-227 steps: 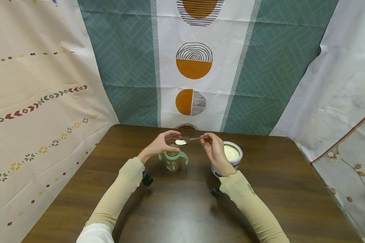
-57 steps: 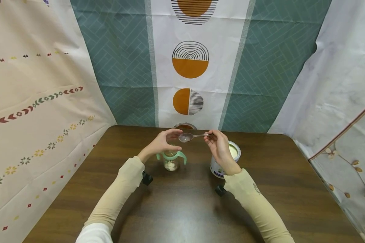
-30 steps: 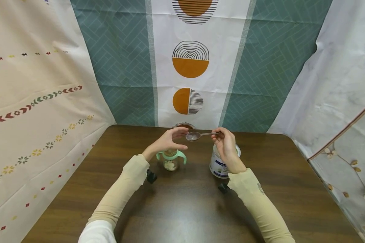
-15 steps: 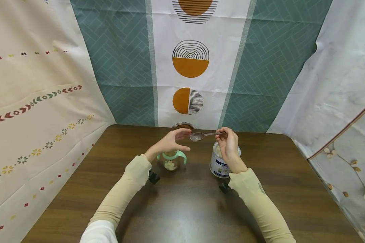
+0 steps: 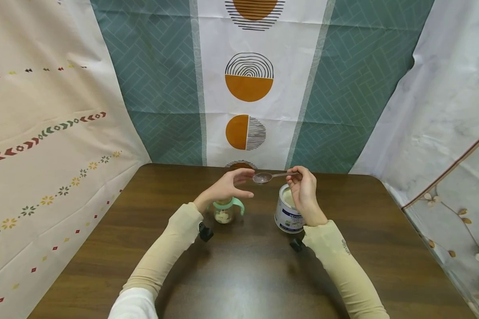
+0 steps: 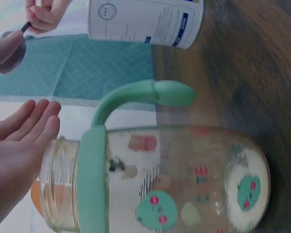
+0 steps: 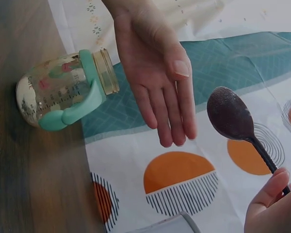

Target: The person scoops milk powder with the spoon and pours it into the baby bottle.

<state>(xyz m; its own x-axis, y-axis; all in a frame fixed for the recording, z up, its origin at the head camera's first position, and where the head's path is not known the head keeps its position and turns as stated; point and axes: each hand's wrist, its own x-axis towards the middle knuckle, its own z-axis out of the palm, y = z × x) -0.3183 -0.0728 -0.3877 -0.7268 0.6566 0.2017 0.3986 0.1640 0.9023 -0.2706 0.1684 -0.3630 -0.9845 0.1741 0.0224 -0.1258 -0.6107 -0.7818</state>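
In the head view my right hand (image 5: 304, 190) pinches the handle of a spoon (image 5: 262, 178), held level above the table. Only a thin white residue shows in its bowl. My left hand (image 5: 229, 185) hangs above and partly in front of a baby bottle (image 5: 223, 216), with thumb and fingers spread apart and nothing between them. The left wrist view shows the clear bottle (image 6: 184, 194) with green handles, its mouth uncapped and white powder at its bottom. Below the right hand stands an uncovered can (image 5: 288, 220) of pale powder, partly hidden by that hand.
A brown wooden table (image 5: 231, 274) bears the bottle and the can, which stand apart from each other. Behind it hangs a patterned cloth (image 5: 163, 88), with a cream cloth (image 5: 44, 177) on the left and a marbled one (image 5: 455, 133) on the right.
The spoon held white powder at first; now its bowl is nearly bare and powder lies in the bottle. Both hands have since moved right, the spoon away from the bottle towards the can.
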